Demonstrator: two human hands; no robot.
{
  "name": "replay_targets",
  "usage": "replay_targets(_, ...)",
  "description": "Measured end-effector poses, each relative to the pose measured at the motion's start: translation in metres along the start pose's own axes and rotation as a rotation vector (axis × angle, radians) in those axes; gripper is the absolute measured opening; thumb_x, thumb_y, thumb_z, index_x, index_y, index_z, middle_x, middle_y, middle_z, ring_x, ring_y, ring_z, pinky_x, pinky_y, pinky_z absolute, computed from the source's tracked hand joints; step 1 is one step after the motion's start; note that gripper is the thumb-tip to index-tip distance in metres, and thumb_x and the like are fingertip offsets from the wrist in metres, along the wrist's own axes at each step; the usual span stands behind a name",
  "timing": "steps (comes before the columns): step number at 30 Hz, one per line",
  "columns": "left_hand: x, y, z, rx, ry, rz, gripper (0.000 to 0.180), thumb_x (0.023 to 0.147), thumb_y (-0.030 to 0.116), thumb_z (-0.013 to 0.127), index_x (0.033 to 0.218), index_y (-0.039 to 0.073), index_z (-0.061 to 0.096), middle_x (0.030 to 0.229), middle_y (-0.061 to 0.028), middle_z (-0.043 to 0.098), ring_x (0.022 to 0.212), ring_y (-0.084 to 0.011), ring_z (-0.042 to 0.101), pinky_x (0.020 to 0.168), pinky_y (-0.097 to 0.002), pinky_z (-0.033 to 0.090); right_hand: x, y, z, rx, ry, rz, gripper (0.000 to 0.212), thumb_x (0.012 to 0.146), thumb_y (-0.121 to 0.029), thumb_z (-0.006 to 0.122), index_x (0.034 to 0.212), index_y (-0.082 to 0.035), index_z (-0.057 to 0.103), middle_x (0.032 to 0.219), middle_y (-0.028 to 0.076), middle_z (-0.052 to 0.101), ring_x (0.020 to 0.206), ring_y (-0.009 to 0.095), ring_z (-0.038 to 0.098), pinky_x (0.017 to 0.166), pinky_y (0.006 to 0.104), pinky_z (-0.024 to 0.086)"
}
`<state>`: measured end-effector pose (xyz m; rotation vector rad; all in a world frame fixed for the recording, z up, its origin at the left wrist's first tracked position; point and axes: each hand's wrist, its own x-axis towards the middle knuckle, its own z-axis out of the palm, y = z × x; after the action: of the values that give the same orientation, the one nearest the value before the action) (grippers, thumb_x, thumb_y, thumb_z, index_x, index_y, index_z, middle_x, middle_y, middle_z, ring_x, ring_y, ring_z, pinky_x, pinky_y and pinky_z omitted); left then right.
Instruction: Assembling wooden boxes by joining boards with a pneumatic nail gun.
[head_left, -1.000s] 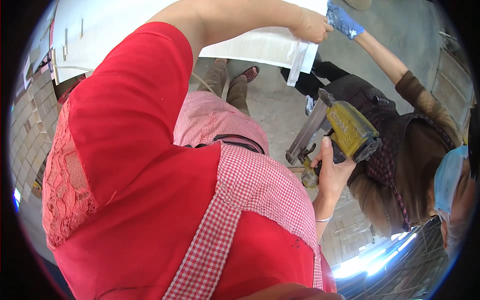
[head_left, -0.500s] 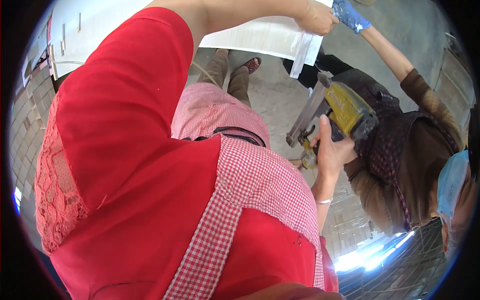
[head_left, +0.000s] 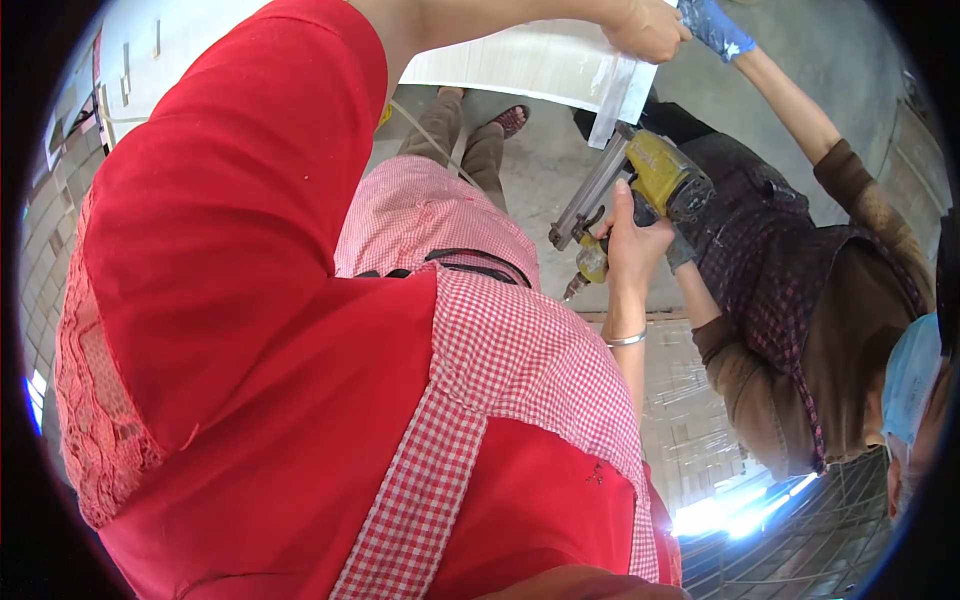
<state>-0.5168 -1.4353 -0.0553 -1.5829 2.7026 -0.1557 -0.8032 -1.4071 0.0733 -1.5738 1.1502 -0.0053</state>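
A yellow and black nail gun [head_left: 665, 182] is in my right hand [head_left: 637, 243], whose fingers wrap its grip with the thumb up along it. Its long metal magazine [head_left: 590, 198] slants down to the left, and its nose is close to a pale strip [head_left: 616, 95] at the end of a white panel [head_left: 520, 68]. My left hand [head_left: 648, 28] reaches across the top with its fingers curled at the panel's far right corner; what they grip is hidden. A co-worker's blue-gloved hand [head_left: 715, 30] is right beside it.
The co-worker in a brown top [head_left: 840, 370] stands close on the right, a grey-gloved hand [head_left: 680, 248] just behind the nail gun. A thin hose [head_left: 432, 142] runs past my legs. Wrapped stacked boards [head_left: 690, 400] lie to the right. Concrete floor [head_left: 540, 165] shows below the panel.
My right hand has moved the nail gun up and to the left, bringing its nose nearer the strip. My left hand has shifted slightly right. The co-worker's lower gloved hand has come into view.
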Motion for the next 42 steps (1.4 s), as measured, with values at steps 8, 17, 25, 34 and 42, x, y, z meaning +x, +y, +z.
replay_targets(8, 0.003, 0.001, 0.001, -0.01, 0.011, -0.017, 0.013, 0.072, 0.02, 0.06, 0.069, 0.013, 0.071, 0.076, -0.0027, 0.069, 0.085, -0.0218, 0.061, 0.081, -0.0348, 0.046, 0.005, 0.001, 0.003, 0.006, -0.013, 0.002, 0.036, 0.089, -0.013, 0.069, 0.112, 0.008, 0.052, 0.059, 0.004, 0.052, 0.042, 0.01, 0.046, 0.041, 0.0252, 0.038)
replay_targets(17, 0.0, 0.001, -0.005, -0.018, 0.05, -0.009, 0.012, 0.071, 0.018, 0.061, 0.067, 0.012, 0.071, 0.076, -0.0039, 0.069, 0.085, -0.0239, 0.061, 0.079, -0.0357, 0.049, 0.005, 0.0, 0.003, 0.003, -0.024, 0.019, 0.036, 0.089, -0.012, 0.068, 0.113, 0.009, 0.052, 0.057, 0.004, 0.052, 0.042, 0.011, 0.047, 0.042, 0.0249, 0.038)
replay_targets(25, 0.014, -0.001, -0.049, -0.103, -0.48, -0.015, 0.013, 0.071, 0.018, 0.062, 0.069, 0.011, 0.072, 0.078, -0.0053, 0.07, 0.089, -0.0248, 0.061, 0.077, -0.0367, 0.05, 0.004, 0.001, 0.002, 0.035, -0.022, -0.003, 0.032, 0.089, -0.012, 0.069, 0.108, 0.008, 0.054, 0.057, 0.004, 0.052, 0.042, 0.011, 0.048, 0.042, 0.0253, 0.039)
replay_targets(34, -0.004, -0.002, -0.018, -0.054, 0.014, 0.047, 0.014, 0.073, 0.018, 0.061, 0.07, 0.01, 0.072, 0.079, -0.0056, 0.07, 0.09, -0.0252, 0.061, 0.077, -0.0381, 0.05, 0.002, 0.001, 0.002, 0.036, -0.036, 0.013, 0.032, 0.089, -0.012, 0.069, 0.108, 0.008, 0.052, 0.06, 0.004, 0.053, 0.043, 0.011, 0.047, 0.042, 0.0253, 0.039)
replay_targets(42, 0.003, -0.003, -0.026, -0.097, -0.257, 0.03, 0.014, 0.073, 0.018, 0.06, 0.071, 0.01, 0.072, 0.079, -0.0052, 0.07, 0.089, -0.0254, 0.061, 0.079, -0.0387, 0.05, 0.003, 0.0, 0.003, 0.027, -0.029, 0.004, 0.032, 0.089, -0.012, 0.068, 0.11, 0.007, 0.051, 0.061, 0.004, 0.053, 0.043, 0.011, 0.047, 0.041, 0.0252, 0.039)
